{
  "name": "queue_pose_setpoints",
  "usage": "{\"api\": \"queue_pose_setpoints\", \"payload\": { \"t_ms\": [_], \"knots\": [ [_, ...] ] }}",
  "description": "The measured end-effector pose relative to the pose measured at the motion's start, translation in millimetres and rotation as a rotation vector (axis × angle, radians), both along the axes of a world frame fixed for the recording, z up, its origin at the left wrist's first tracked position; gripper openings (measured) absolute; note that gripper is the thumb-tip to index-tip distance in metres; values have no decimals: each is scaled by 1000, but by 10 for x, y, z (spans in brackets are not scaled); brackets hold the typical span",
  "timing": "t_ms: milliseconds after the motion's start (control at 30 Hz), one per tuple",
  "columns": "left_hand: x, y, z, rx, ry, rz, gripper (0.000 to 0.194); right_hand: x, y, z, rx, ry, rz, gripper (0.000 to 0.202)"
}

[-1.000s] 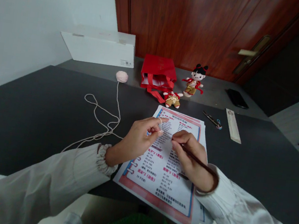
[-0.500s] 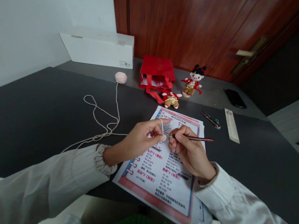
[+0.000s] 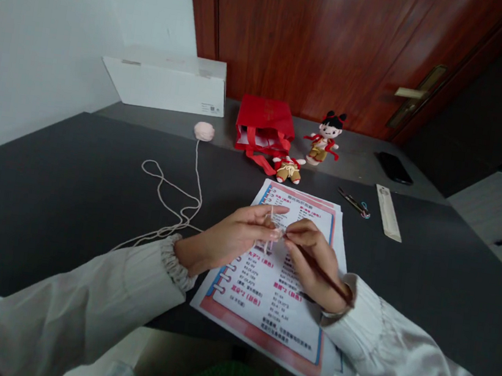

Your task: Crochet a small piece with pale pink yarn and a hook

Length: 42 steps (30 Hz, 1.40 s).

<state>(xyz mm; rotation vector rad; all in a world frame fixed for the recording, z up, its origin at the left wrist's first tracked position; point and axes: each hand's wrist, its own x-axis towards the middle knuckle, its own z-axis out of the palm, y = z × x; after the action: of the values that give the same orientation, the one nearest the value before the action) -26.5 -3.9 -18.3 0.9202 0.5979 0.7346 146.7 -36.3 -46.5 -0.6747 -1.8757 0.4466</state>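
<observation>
- From where I stand, the left hand has thumb and finger clamped on a small yarn piece, with its pointing finger stretched out and pale yarn looped over it.
- The right hand has its fingers closed around a dark hook, the handle slanting back towards the wrist; its tip is too small to make out at the yarn piece.
- Both hands are close together over printed sheets, which lie stacked on the dark counter.
- The yarn runs in loose loops across the counter, to the left of the sheets, up to a pale pink ball.
- Beyond the sheets, a headless doll body lies just in front of a red bag, and a black-haired doll is upright to their right.
- Over on the right I see snips, a long white packet and a black phone.
- A white box is at the back left, near the wall.
</observation>
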Motion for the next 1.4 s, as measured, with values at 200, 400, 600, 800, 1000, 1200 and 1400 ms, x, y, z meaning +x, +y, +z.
{"api": "queue_pose_setpoints", "payload": {
  "t_ms": [200, 400, 600, 800, 1000, 1200, 1400],
  "knots": [
    [-134, 108, 54, 194, 145, -6, 22, 18, 32, 10, -484, 477, 168, 6],
    [-200, 136, 74, 273, 207, -141, 10, 74, 34, 81, -598, 537, 249, 6],
    [-248, 167, 76, 182, 158, -256, 39, 141, 32, 130, -616, 480, 283, 7],
    [-271, 177, 125, 146, 131, -372, 46, 188, 37, 217, -756, 508, 401, 8],
    [-160, 83, 146, 400, 306, -152, 37, 65, 33, 209, -1022, 722, 399, 15],
    [-68, 46, 93, 623, 448, 61, 30, -35, -4, 148, -771, 672, 204, 10],
    [-88, 68, 105, 629, 485, 72, 19, 83, 18, 124, -604, 467, 195, 9]
  ]
}}
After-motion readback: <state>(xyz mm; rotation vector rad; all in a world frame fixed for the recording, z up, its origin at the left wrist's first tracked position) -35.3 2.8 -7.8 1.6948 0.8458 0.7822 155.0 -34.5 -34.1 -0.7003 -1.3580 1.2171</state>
